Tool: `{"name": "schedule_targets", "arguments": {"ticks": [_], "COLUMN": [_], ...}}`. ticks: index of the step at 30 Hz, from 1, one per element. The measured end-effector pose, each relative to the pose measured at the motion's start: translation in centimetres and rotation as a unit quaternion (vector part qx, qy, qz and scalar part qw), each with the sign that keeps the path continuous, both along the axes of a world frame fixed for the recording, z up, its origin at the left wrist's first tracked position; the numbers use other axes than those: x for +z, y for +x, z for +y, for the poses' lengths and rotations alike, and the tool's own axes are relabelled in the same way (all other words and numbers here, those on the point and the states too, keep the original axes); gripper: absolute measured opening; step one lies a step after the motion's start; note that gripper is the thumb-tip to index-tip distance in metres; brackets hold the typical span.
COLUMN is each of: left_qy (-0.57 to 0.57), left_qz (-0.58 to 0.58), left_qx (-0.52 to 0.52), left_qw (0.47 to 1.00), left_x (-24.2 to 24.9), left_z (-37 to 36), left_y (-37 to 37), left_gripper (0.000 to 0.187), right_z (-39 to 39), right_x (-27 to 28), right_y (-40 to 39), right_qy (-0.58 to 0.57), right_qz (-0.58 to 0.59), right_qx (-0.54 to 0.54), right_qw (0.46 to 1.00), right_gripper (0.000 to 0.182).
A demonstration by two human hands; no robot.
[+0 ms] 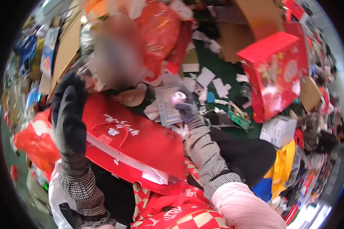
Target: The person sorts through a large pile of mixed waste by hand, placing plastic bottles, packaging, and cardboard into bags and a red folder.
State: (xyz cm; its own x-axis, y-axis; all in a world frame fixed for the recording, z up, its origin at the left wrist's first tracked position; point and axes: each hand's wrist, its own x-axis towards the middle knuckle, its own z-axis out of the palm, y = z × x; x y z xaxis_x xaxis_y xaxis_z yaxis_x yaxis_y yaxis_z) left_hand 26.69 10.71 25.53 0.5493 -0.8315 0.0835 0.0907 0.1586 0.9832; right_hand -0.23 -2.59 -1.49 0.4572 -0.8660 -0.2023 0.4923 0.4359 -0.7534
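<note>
My left hand [69,114], in a dark glove, is raised at the left edge of a large red paper bag [149,141]. Its fingers stretch upward, and nothing shows in them. The bag lies across my lap, with a red cord handle and white lettering; white paper shows at its opening. My right hand [188,110], gloved in grey, closes round a small pink-and-white can-like cylinder [179,98]. The exact kind is too blurred to make out. Beneath that hand lies a pale printed sheet or flat box [167,105].
A red printed gift box [271,72] stands at the right beside a white box [278,131]. White paper scraps [205,77] litter the green floor. Cardboard [67,49] leans at the left, near an orange-red plastic bag [36,143]. Yellow material [284,168] lies at the lower right.
</note>
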Motion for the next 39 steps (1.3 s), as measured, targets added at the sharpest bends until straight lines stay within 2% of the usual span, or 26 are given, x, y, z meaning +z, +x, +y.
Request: {"name": "schedule_targets", "arguments": {"ticks": [1,2,4,6,8,9,10,11,12,15,17,18,20,21,23,24,25,26,28,29,30,32,34,36,38,39], "left_qy": [-0.062,-0.053,-0.087,-0.061,-0.042,0.013,0.053,0.011,0.007,0.026,0.031,0.031,0.03,0.024,0.003,-0.003,0.017,0.033,0.061,0.074,0.087,0.14,0.155,0.161,0.176,0.177], "left_qz": [-0.014,-0.02,-0.037,0.032,-0.046,-0.231,-0.413,-0.516,-0.523,-0.424,-0.389,-0.38,-0.364,-0.355,-0.339,-0.328,-0.27,-0.207,-0.103,-0.199,-0.292,-0.342,-0.305,-0.365,-0.388,-0.407], "left_qx": [-0.06,-0.058,-0.138,-0.122,-0.117,-0.129,-0.122,-0.134,-0.127,-0.127,-0.125,-0.128,-0.126,-0.136,-0.155,-0.157,-0.14,-0.119,-0.074,-0.094,-0.114,-0.131,-0.138,-0.142,-0.122,-0.112], "left_qw": [0.996,0.997,0.986,0.99,0.991,0.964,0.901,0.846,0.843,0.896,0.912,0.916,0.922,0.925,0.928,0.932,0.953,0.971,0.99,0.973,0.946,0.92,0.929,0.906,0.896,0.889], "left_x": [-0.6,-1.1,-1.8,-2.1,-5.2,-5.9,-5.3,-5.6,-6.1,-7.6,-8.2,-8.4,-8.7,-9.1,-9.5,-9.6,-8.4,-7.3,-5.6,-6.3,-7.1,-6.9,-7.8,-8.0,-7.7,-7.6], "left_z": [0.4,0.5,0.8,1.0,0.9,0.9,0.8,0.8,0.9,0.0,-0.4,-0.5,-0.3,0.0,1.6,2.6,3.2,3.8,5.3,6.1,6.8,8.5,10.3,11.8,12.9,13.3], "left_y": [0.3,0.4,0.9,1.0,3.7,4.5,4.7,5.5,6.3,8.4,9.3,9.5,10.5,11.5,12.5,12.7,9.9,7.1,1.1,0.1,-0.9,-6.9,-10.8,-13.2,-14.6,-14.6], "left_gripper": [0.041,0.042,0.043,0.042,0.04,0.039,0.038,0.037,0.037,0.036,0.036,0.035,0.035,0.035,0.034,0.034,0.036,0.038,0.041,0.042,0.042,0.043,0.04,0.039,0.038,0.038], "right_z": [0.7,1.3,1.7,3.1,5.9,7.7,10.0,12.5,15.1,23.6,30.6,34.7,40.9,42.5,46.2,46.5,45.8,44.4,40.0,37.3,34.1,28.7,24.7,22.3,22.2,21.3], "right_x": [3.4,6.7,11.9,20.9,27.0,29.0,30.4,30.8,30.4,26.1,21.1,17.2,12.1,11.8,7.3,6.4,6.4,6.8,10.5,12.1,13.4,13.3,9.1,4.4,-7.2,-7.1], "right_y": [0.3,0.2,-1.5,-5.5,-12.0,-16.0,-19.8,-23.5,-27.3,-40.5,-49.1,-54.1,-59.1,-58.9,-61.3,-61.7,-61.5,-60.7,-57.4,-55.6,-53.7,-50.4,-46.0,-42.4,-40.6,-38.1], "right_qy": [0.023,0.045,-0.095,-0.123,-0.23,-0.273,-0.276,-0.27,-0.262,-0.178,-0.02,0.019,0.129,0.203,0.247,0.301,0.327,0.337,0.258,0.151,0.028,-0.149,-0.129,0.011,0.022,0.167], "right_qz": [-0.033,-0.065,-0.034,-0.034,0.021,0.037,0.066,0.094,0.118,0.222,0.265,0.233,0.39,0.337,0.287,0.35,0.457,0.595,0.791,0.827,0.826,0.803,0.606,0.595,0.693,0.705], "right_qx": [0.012,0.014,-0.006,-0.014,-0.072,-0.093,-0.143,-0.223,-0.295,-0.441,-0.589,-0.613,-0.655,-0.679,-0.637,-0.598,-0.549,-0.486,-0.429,-0.455,-0.48,-0.464,-0.436,-0.25,-0.211,-0.185], "right_qw": [0.999,0.997,0.995,0.992,0.97,0.957,0.948,0.932,0.911,0.851,0.763,0.754,0.634,0.62,0.671,0.655,0.618,0.544,0.351,0.295,0.293,0.343,0.652,0.764,0.689,0.664], "right_gripper": [0.079,0.078,0.07,0.065,0.063,0.06,0.057,0.056,0.056,0.047,0.038,0.035,0.031,0.029,0.025,0.022,0.025,0.028,0.035,0.038,0.041,0.041,0.045,0.057,0.072,0.078]}}
